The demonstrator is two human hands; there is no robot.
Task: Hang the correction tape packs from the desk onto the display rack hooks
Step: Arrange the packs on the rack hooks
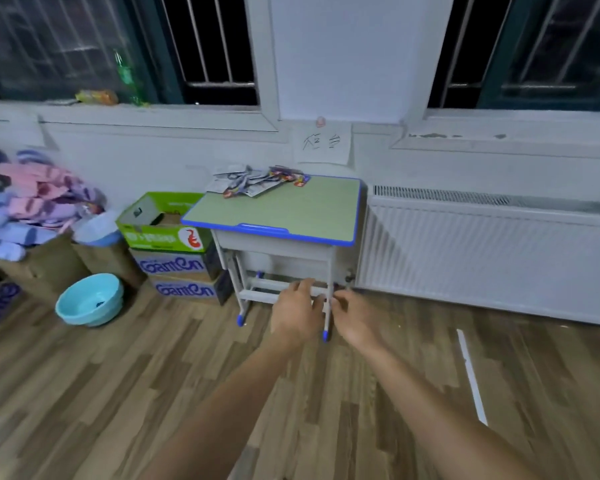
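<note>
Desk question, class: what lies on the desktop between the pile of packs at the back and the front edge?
Nothing. In the head view, the desk top is bare green between the packs and its blue front edge.

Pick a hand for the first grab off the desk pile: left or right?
Left, marginally. The correction tape packs lie at the desk's far-left corner, on the left hand's side. Both hands look empty; the right hand would have to cross over.
</note>
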